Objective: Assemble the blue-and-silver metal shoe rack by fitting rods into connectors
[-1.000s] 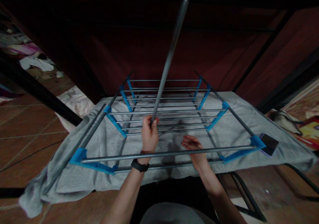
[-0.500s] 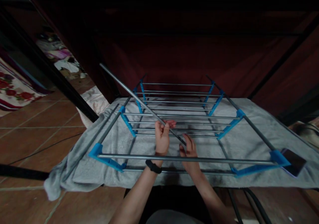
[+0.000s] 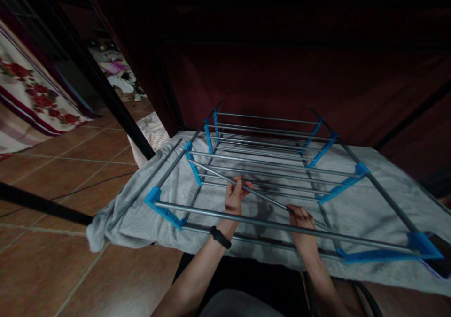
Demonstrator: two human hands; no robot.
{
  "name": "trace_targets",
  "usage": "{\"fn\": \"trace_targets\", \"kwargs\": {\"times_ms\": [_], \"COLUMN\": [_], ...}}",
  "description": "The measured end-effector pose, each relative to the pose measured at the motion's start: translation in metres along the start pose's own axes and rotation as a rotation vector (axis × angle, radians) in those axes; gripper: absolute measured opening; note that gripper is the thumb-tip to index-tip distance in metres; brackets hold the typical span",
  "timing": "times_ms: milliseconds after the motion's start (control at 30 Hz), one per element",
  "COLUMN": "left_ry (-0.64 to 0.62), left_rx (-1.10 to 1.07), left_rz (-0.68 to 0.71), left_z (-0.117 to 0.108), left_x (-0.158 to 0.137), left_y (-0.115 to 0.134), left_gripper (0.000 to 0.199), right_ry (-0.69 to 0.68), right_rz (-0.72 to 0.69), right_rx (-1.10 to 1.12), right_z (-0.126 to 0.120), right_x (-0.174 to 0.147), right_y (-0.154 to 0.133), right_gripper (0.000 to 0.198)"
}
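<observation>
Gripping a metal rod (image 3: 266, 197) — slanting far-left to near-right — in left hand (image 3: 233, 197) and, farther down, right hand (image 3: 302, 219).

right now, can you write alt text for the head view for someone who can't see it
The left hand and right hand hold a slanting metal rod beyond the near bar of a metal rack with blue connectors. The rack sits on grey cloth, with a dark, phone-like object at the right edge.
</observation>
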State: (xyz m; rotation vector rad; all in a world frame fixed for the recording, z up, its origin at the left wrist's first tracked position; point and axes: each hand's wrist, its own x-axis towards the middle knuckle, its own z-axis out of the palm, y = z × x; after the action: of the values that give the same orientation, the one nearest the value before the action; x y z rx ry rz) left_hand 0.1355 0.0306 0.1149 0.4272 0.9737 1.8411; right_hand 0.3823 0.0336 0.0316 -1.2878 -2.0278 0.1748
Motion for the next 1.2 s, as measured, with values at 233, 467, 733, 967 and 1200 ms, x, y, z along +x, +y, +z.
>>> {"fn": "trace_targets", "kwargs": {"times_ms": [233,467,733,967,1200], "left_ry": [0.112,0.244,0.370,0.418,0.502], "left_rx": [0.006,-0.080,-0.126,-0.125,-0.130], "left_rz": [0.008,0.029,0.101,0.079,0.101], "left_z": [-0.029,-0.075,-0.109,-0.114,-0.121], "left_x": [-0.003,-0.006,-0.006,-0.003,0.004], "left_y": [0.003,0.013,0.026,0.020,0.022], "left_gripper": [0.045,0.042,0.026,0.027,0.020], "right_ry": [0.044,-0.083,-0.217,-0.266,-0.300], "right_rz": [-0.031,-0.101,-0.208,-0.135,-0.202], "right_rx": [-0.100,-0.036,-0.062,0.000,0.012], "right_z": [-0.001,-0.002,-0.009,-0.007,-0.006], "right_x": [-0.019,-0.022,-0.018,-0.019,-0.016], "right_y": [0.022,0.019,0.022,0.023,0.024], "right_gripper": [0.029,0.025,0.029,0.032,0.031]}}
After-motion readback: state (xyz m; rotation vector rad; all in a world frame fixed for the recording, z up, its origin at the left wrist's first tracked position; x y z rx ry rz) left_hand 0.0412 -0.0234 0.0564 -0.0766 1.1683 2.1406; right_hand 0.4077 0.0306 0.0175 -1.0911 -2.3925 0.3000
